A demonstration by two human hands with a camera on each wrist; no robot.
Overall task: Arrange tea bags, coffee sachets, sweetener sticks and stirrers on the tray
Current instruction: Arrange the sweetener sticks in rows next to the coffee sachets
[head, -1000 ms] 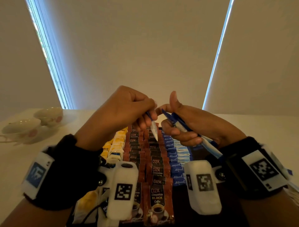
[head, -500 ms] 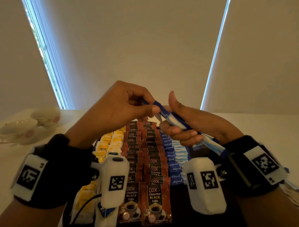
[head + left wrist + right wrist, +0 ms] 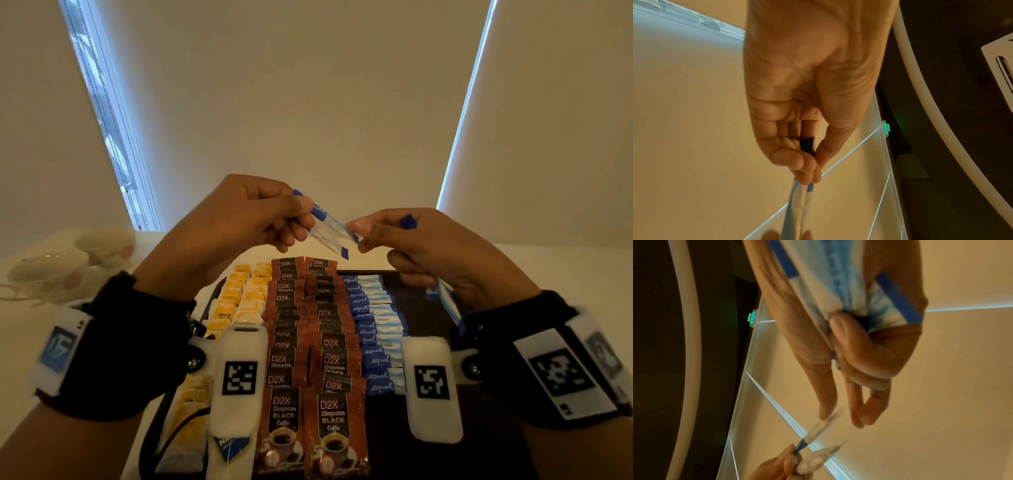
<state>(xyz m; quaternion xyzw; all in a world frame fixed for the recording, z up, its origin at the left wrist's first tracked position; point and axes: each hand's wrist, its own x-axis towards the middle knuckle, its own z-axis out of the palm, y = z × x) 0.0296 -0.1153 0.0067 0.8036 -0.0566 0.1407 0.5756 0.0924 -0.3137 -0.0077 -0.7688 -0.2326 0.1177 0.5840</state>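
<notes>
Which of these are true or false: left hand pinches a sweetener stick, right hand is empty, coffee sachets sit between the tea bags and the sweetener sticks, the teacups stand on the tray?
1. The left hand pinches a blue and white sweetener stick. True.
2. The right hand is empty. False: it holds a bundle of sweetener sticks.
3. The coffee sachets lie between the tea bags and the laid sweetener row. True.
4. The teacups stand on the tray. False: they stand on the table, left of it.
</notes>
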